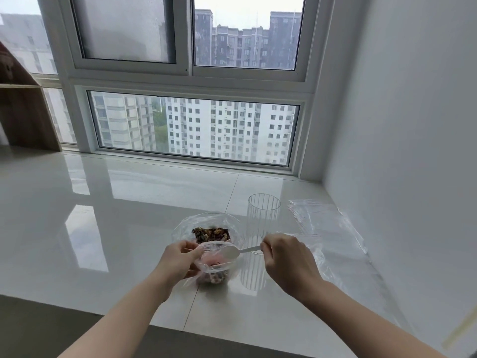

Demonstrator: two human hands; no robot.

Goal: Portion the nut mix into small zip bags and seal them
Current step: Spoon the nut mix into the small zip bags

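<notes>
On the glossy white sill, left hand [180, 257] pinches the small clear zip bag [214, 264] mouth open; right hand [286, 259] fingers grip a white plastic spoon [236, 251] over it, near the larger nut-mix bag [210, 229].

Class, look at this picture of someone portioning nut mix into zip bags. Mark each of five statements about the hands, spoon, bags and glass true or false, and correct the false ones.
1. The right hand holds a white plastic spoon. True.
2. The left hand rests flat on the sill. False: it holds the small zip bag open at its mouth.
3. The small zip bag is empty. False: some nut mix already lies in its bottom.
4. A ribbed clear glass stands upright, right of the large bag of nut mix. True.
5. Spare zip bags lie by the right wall. True.
</notes>
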